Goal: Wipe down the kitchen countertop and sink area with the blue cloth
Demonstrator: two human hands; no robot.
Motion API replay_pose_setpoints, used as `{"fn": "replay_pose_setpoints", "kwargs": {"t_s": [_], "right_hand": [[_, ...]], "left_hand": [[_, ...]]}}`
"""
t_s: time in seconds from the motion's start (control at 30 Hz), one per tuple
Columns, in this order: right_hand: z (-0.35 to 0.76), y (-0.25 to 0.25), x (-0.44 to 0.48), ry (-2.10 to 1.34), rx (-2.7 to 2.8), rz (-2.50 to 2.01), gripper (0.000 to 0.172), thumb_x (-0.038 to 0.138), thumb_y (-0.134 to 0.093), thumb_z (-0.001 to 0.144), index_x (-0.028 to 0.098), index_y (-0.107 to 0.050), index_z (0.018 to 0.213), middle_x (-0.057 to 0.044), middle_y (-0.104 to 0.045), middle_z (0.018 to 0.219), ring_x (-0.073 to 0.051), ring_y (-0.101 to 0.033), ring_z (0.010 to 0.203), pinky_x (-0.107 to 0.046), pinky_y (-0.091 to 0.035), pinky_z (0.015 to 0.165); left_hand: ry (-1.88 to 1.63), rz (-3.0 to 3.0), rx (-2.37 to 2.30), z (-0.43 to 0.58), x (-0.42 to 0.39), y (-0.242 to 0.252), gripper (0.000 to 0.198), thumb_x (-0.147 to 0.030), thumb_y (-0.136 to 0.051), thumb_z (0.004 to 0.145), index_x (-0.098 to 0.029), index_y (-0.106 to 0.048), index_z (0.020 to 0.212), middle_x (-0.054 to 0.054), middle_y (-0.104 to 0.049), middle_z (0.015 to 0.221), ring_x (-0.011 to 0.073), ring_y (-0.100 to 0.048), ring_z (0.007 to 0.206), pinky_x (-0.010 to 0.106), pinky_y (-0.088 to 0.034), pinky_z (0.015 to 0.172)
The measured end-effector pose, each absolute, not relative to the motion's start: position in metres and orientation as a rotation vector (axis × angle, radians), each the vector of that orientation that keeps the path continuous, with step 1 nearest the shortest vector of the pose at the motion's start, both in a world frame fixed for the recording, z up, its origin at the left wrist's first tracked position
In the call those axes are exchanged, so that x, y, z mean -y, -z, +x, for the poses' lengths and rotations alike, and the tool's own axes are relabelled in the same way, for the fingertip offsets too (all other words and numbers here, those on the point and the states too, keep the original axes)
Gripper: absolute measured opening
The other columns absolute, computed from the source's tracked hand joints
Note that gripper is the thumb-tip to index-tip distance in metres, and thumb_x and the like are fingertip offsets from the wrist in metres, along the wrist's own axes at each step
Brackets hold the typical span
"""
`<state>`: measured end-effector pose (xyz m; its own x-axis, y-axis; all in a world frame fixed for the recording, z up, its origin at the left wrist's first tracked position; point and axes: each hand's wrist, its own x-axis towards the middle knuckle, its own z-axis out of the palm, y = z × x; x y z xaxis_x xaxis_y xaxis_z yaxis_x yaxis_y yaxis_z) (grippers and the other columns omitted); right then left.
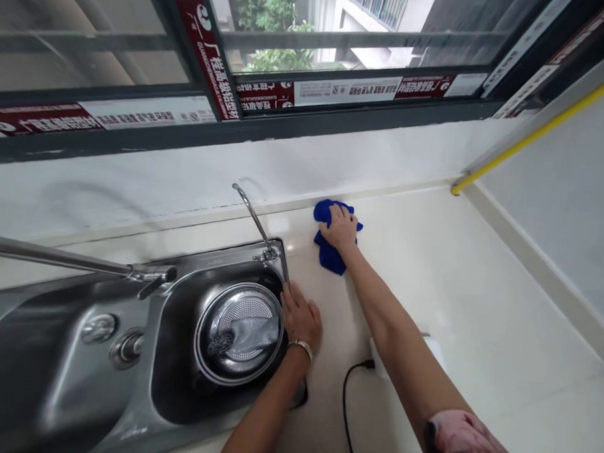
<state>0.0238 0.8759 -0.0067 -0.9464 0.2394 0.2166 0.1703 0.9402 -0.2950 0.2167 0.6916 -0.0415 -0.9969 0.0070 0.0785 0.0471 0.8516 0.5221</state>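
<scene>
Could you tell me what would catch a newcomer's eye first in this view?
Most striking is the bright blue cloth pressed under the right hand on the pale countertop, near the back wall. Just left of it, the left hand rests on the right rim of the steel sink, beside a round metal strainer bowl that holds a grey cloth. A long faucet spout reaches in from the left.

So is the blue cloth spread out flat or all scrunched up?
Scrunched up. The blue cloth sits bunched in folds under the right hand, pressed on the counter.
</scene>
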Motion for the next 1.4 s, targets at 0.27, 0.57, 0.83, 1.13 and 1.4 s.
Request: {"fn": "replay_pose_setpoints", "kwargs": {"t_s": [0.27, 0.57, 0.83, 1.13, 1.4], "right_hand": [[0.011, 0.001, -0.787, -0.590, 2.863, 0.118, 0.061, 0.032, -0.053, 0.085, 0.014, -0.055, 0.143, -0.017, -0.052, 0.154, -0.038, -0.039, 0.140, -0.057, -0.031, 0.112], [-0.014, -0.006, -0.764, -0.530, 2.937, 0.651, 0.061, 0.032, -0.054, 0.087, 0.019, -0.054, 0.147, -0.007, -0.050, 0.158, -0.034, -0.038, 0.140, -0.052, -0.030, 0.114], [-0.015, -0.008, -0.772, -0.527, 2.906, 0.620, 0.059, 0.035, -0.058, 0.087, 0.020, -0.057, 0.144, -0.006, -0.057, 0.151, -0.037, -0.046, 0.127, -0.053, -0.034, 0.107], [0.007, -0.009, -0.885, -0.429, 2.967, 0.080, 0.058, 0.034, -0.061, 0.084, 0.022, -0.061, 0.140, -0.016, -0.068, 0.125, -0.039, -0.049, 0.120, -0.054, -0.036, 0.100], [0.013, -0.001, -0.855, -0.421, 2.917, -0.040, 0.058, 0.031, -0.058, 0.081, 0.017, -0.060, 0.137, -0.018, -0.063, 0.130, -0.039, -0.046, 0.122, -0.052, -0.039, 0.097]], "left_hand": [[0.882, -0.035, 2.962, 0.218, -0.692, 0.042, 0.067, -0.028, -0.035, 0.099, 0.005, -0.033, 0.157, 0.030, -0.027, 0.164, 0.0414, -0.027, 0.152, 0.057, -0.034, 0.120], [0.938, -0.053, 2.952, 0.218, -0.688, 0.044, 0.067, -0.030, -0.038, 0.100, 0.004, -0.035, 0.157, 0.030, -0.028, 0.163, 0.0414, -0.028, 0.152, 0.058, -0.034, 0.121], [0.918, -0.055, 2.935, 0.219, -0.687, 0.047, 0.069, -0.029, -0.037, 0.099, 0.002, -0.030, 0.159, 0.028, -0.026, 0.165, 0.0379, -0.025, 0.154, 0.054, -0.030, 0.124], [0.870, -0.043, 2.972, 0.219, -0.687, 0.041, 0.067, -0.029, -0.036, 0.100, 0.004, -0.032, 0.157, 0.029, -0.028, 0.163, 0.0370, -0.027, 0.154, 0.054, -0.030, 0.124], [0.880, -0.043, 2.986, 0.218, -0.689, 0.038, 0.067, -0.029, -0.035, 0.100, 0.005, -0.032, 0.158, 0.030, -0.028, 0.163, 0.0399, -0.029, 0.152, 0.056, -0.033, 0.121]]}}
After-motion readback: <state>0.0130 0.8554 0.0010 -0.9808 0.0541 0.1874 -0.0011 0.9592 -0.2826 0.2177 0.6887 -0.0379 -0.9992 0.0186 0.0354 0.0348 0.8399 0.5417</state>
